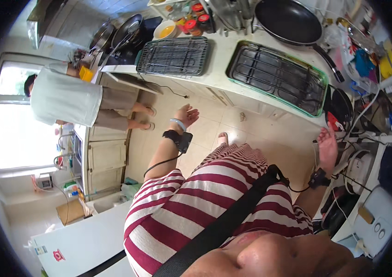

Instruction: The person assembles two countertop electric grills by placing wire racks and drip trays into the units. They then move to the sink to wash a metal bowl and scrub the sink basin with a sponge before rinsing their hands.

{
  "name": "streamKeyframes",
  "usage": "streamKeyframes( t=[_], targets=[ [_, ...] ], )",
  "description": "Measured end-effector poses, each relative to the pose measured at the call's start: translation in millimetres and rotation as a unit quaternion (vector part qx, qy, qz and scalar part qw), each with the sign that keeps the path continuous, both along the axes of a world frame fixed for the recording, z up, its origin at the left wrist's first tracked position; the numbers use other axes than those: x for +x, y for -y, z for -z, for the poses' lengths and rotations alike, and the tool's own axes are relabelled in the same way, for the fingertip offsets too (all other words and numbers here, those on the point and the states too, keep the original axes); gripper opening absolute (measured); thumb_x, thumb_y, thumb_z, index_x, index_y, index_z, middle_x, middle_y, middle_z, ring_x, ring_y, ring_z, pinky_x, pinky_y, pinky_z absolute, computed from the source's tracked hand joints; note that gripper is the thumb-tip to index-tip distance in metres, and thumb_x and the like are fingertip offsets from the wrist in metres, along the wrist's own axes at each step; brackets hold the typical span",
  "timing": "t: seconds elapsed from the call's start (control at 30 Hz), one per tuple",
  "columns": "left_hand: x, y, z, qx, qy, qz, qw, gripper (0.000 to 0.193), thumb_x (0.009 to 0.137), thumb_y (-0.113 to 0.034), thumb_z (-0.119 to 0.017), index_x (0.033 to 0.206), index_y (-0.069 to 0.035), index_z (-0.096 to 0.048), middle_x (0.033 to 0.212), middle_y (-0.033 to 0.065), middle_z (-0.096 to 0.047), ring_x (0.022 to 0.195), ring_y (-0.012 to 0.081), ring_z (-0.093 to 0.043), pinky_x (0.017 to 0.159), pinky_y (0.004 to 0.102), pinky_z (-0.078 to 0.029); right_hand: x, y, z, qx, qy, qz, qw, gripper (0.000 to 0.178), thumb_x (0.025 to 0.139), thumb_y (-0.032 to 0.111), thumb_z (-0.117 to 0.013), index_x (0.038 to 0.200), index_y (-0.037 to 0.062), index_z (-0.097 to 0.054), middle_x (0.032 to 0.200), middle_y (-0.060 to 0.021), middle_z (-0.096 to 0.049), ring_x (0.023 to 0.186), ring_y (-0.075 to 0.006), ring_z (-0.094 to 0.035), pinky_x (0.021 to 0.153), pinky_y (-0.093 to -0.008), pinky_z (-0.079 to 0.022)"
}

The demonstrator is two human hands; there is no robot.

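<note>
**Metal, tile and cloth in a kitchen**

A dark wire grill rack [173, 56] of thin metal bars lies on the pale, smooth bench [221, 69]. Beside it sits a black, glossy metal tray [276, 76] with a green enamelled rim. A black frying pan [288, 21] looks matt inside. The floor [251, 129] is smooth, beige tile. The person's red-and-white striped cloth garment [205, 198] looks soft and matt.

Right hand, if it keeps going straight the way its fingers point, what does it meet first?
Probably the small black pan with a red patch at the counter edge, just beyond the right hand; depth is unclear.
</note>
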State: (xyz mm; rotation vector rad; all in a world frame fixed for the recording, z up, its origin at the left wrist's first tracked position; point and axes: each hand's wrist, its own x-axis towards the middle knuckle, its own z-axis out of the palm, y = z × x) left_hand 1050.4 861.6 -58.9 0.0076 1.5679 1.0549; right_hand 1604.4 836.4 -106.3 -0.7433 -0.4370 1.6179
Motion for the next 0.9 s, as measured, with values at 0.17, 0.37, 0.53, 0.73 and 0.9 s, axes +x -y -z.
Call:
streamKeyframes(
  t=[0.17,0.37,0.53,0.73,0.9],
  targets=[
    [-59.3,6.0,1.5,0.044,0.01,-0.073,0.996,0.022,0.086,-0.021,-0.047,0.099,-0.004,-0.041,0.093,0.0145,-0.054,0.078,0.0239,-0.055,0.072,0.0365,-0.049,-84.4,-44.1,-24.4,0.038,0.073,-0.149,0.985,0.044,0.089,0.026,-0.042,0.127,0.0032,-0.035,0.102,-0.0082,-0.054,0.083,-0.0113,-0.049,0.077,-0.0253,-0.038],
    [-162.1,-55.5,-10.3,0.06,-0.013,-0.091,0.994,0.017,0.085,-0.019,-0.049,0.095,-0.006,-0.047,0.085,0.0104,-0.055,0.078,0.0232,-0.056,0.072,0.0342,-0.05,-280.3,-138.2,-36.7,0.0,0.218,-0.292,0.931,0.031,0.087,0.02,-0.047,0.115,0.0062,-0.048,0.093,-0.007,-0.058,0.074,-0.0109,-0.054,0.067,-0.0223,-0.045],
    [-201.3,-95.6,28.1,0.114,0.002,-0.042,0.993,0.019,0.084,-0.019,-0.053,0.098,-0.006,-0.052,0.089,0.008,-0.054,0.077,0.02,-0.055,0.07,0.0307,-0.049,-393.3,-171.6,-24.0,-0.107,0.24,-0.35,0.899,0.03,0.087,0.024,-0.048,0.109,0.0028,-0.05,0.094,-0.0094,-0.058,0.077,-0.0143,-0.056,0.068,-0.0243,-0.046],
    [-145.9,-124.2,20.4,0.103,0.013,0.064,0.993,0.019,0.084,-0.017,-0.054,0.101,-0.009,-0.053,0.089,0.0055,-0.055,0.077,0.016,-0.054,0.07,0.029,-0.049,-412.6,-179.1,1.2,-0.198,0.109,-0.278,0.934,0.028,0.087,0.025,-0.05,0.102,0.0012,-0.05,0.096,-0.0128,-0.058,0.084,-0.0196,-0.057,0.07,-0.0291,-0.048],
    [-143.0,-134.7,24.3,0.156,0.053,0.046,0.985,0.016,0.085,-0.018,-0.054,0.099,-0.01,-0.053,0.085,0.0024,-0.057,0.073,0.013,-0.056,0.069,0.0274,-0.049,-407.4,-180.4,-0.1,-0.198,0.039,-0.213,0.956,0.022,0.086,0.02,-0.051,0.098,0.0031,-0.049,0.096,-0.0132,-0.059,0.086,-0.0206,-0.058,0.071,-0.031,-0.048]
  ],
)
